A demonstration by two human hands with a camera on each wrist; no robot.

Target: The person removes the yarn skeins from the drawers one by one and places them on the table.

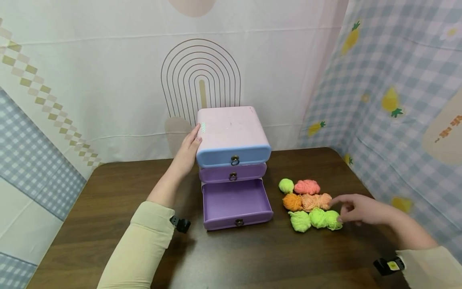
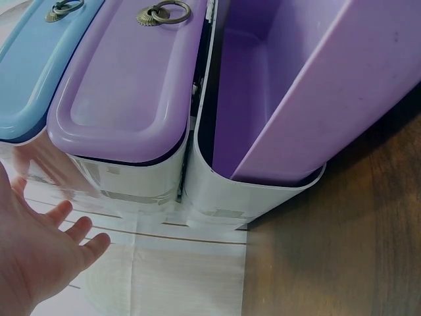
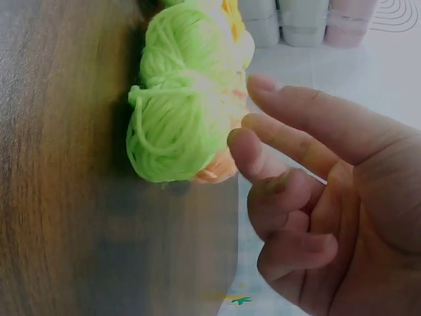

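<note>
A small chest of drawers [image 1: 231, 124] with a pale pink top stands at the middle of the table. Its blue drawer [image 1: 216, 157] and middle purple drawer [image 1: 213, 174] are pushed in; the bottom purple drawer [image 1: 234, 196] is pulled out, its floor bare. My left hand [image 1: 185, 152] rests against the chest's left side, fingers extended. To the right lie balls of yarn in rows: lime green [image 1: 300, 221], orange [image 1: 292, 202], peach [image 1: 310, 202] and coral [image 1: 307, 187]. Beside the row ends, my right hand [image 1: 364, 209] holds nothing, its thumb and index finger apart near the nearest green ball [image 3: 174, 135].
The dark wood table [image 1: 119, 200] backs onto a white patterned cloth [image 1: 126, 92]. A blue checked cloth [image 1: 379, 132] hangs along the right side. Each drawer front bears a ring pull [image 1: 235, 160]. Dark bands with small devices [image 1: 180, 224] sit on both wrists.
</note>
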